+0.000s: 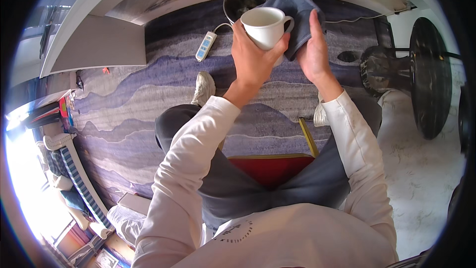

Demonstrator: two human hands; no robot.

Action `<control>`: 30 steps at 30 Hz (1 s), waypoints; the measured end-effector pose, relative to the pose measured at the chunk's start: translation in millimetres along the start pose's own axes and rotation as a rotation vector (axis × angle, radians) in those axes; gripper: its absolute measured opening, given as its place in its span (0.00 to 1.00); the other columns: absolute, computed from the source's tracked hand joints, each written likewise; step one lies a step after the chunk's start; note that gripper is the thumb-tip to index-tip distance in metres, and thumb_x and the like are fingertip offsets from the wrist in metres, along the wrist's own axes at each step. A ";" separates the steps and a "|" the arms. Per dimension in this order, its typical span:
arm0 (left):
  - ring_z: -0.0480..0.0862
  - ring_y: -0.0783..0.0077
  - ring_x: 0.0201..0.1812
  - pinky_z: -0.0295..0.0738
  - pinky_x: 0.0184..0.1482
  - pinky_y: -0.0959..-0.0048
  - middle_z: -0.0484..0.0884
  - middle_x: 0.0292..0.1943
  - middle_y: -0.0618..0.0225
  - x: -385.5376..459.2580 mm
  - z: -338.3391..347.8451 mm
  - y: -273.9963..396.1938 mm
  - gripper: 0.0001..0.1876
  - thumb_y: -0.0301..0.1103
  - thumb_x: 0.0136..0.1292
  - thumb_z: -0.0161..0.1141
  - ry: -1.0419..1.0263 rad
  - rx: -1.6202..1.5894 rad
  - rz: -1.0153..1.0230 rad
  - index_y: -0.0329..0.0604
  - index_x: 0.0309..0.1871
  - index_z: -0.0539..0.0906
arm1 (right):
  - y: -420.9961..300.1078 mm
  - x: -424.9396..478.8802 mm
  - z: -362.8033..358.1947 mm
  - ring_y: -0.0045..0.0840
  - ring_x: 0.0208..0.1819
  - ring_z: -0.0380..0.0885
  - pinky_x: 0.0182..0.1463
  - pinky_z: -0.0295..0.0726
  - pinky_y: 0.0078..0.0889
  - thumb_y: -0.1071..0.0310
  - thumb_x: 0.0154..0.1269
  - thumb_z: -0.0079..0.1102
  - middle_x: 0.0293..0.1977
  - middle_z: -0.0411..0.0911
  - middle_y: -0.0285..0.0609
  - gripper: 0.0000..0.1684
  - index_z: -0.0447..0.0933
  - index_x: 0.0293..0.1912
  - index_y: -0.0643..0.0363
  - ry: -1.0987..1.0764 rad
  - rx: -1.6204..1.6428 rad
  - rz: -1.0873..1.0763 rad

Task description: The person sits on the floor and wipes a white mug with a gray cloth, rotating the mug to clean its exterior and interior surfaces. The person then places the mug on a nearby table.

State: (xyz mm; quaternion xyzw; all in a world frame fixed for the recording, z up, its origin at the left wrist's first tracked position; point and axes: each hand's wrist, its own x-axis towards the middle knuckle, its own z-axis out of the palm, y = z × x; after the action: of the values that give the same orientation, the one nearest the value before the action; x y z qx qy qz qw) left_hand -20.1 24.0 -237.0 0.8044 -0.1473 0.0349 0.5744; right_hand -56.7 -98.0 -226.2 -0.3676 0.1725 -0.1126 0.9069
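Note:
My left hand [253, 56] is wrapped around a white mug [264, 29], its open top tilted towards me and its handle pointing right. Just right of the mug, my right hand [316, 48] has its thumb and palm against a dark grey-blue cloth [297, 11]. The cloth stands up in folds behind and beside the mug's handle. Most of the right fingers are hidden or seen edge-on, so how firmly they hold the cloth is hard to see.
Beyond the hands stands a black bin with a liner [243, 2]. A white power strip [205, 46] lies on the patterned carpet [167, 78]. A round black stool or table [429, 78] is at the right. I sit on a red-seated chair [269, 169]; a striped sofa [80, 182] is far left.

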 end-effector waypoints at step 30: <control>0.84 0.60 0.35 0.79 0.35 0.68 0.81 0.34 0.50 11.9 -8.1 0.2 0.35 0.49 0.44 0.74 0.079 0.021 -0.096 0.29 0.44 0.68 | 22.8 12.6 -13.9 0.29 0.57 0.72 0.65 0.68 0.34 0.51 0.73 0.42 0.56 0.74 0.40 0.24 0.71 0.57 0.56 0.222 0.266 0.243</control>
State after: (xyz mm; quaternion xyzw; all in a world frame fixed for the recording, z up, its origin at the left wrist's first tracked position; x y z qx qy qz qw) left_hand -7.9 29.2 -231.4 0.8145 -0.0854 0.0406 0.5724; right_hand -49.0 -94.9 -254.5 -0.2064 0.2978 -0.0641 0.9299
